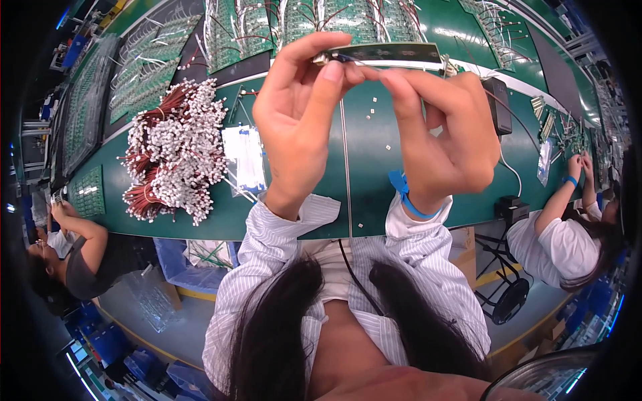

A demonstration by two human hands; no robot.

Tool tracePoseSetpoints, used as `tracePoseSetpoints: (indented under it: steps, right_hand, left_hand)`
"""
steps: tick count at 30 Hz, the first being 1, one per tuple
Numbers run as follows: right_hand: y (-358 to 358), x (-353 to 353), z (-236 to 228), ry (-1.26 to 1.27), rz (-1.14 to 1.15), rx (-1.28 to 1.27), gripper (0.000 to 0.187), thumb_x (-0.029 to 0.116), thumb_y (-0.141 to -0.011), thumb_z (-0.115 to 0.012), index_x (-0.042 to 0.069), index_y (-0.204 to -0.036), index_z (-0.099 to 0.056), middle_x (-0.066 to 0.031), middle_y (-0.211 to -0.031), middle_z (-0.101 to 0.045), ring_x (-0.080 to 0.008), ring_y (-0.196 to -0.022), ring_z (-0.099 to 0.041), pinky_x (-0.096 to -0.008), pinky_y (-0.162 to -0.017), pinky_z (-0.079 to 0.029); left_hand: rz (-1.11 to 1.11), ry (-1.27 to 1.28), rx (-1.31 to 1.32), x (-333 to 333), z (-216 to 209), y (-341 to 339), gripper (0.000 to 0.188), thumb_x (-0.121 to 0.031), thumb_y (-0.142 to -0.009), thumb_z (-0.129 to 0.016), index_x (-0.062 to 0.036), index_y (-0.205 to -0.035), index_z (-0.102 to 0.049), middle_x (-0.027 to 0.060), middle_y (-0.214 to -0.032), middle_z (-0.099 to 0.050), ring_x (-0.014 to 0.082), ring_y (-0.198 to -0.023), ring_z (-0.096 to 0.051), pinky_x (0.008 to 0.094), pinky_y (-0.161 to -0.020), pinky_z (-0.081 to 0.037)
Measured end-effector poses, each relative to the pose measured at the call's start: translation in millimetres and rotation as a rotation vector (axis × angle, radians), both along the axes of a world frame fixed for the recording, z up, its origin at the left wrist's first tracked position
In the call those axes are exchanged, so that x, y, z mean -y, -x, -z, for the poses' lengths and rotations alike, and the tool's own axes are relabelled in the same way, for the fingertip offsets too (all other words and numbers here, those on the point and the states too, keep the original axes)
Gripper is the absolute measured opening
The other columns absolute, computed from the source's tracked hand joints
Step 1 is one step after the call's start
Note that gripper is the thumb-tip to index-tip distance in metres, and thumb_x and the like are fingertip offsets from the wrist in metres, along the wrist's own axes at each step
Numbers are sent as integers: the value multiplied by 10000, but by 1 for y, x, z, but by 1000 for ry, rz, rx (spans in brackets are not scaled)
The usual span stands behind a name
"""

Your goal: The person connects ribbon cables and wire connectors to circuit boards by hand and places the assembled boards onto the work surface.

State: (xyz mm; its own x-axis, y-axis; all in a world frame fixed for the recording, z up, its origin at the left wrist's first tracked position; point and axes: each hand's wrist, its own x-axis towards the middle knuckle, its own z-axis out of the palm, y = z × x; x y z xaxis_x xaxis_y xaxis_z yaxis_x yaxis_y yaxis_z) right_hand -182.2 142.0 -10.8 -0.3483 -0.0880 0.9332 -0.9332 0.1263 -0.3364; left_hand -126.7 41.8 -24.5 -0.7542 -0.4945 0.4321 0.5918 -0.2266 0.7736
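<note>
Raised above the bench, a narrow green circuit board (394,52) is tilted nearly edge-on to me. My left hand (301,107) grips its left end, where a small white connector (322,59) sits between thumb and fingers. From that connector a thin dark wire (358,62) runs toward my right hand (445,127), whose thumb and forefinger are pinched together on it just below the board. The wire's end is hidden in those fingertips. A blue strap (403,190) circles my right wrist.
Bundles of red wires with white connectors (175,144) lie left, beside a clear bag (244,159). Panels of green boards (328,23) line the bench's far side. Small white pieces (388,147) dot the green mat (368,200). Another person (562,234) works at right, another (83,247) at left.
</note>
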Motion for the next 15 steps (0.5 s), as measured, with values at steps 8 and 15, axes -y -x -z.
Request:
tracePoseSetpoints:
  steps: [8, 15]
  right_hand:
    - [5, 0, 5, -30, 36, -67, 196, 3, -550, -725, 15, -696, -596, -44, -567, -479, -182, -482, -429, -276, -438, -332]
    - [11, 0, 6, -56, 50, -119, 200, 3, -541, -720, 12, -688, -585, -45, -562, -459, -190, -486, -424, -281, -434, -325]
  left_hand:
    - [-16, -27, 16, -2, 0, 0, 253, -48, -866, -468, 50, -1099, -457, 80, -857, -550, 126, -835, -548, 254, -792, -448]
    - [-31, -25, 29, -3, 2, 4, 254, -53, -868, -468, 51, -1099, -458, 77, -851, -552, 120, -826, -547, 244, -776, -446]
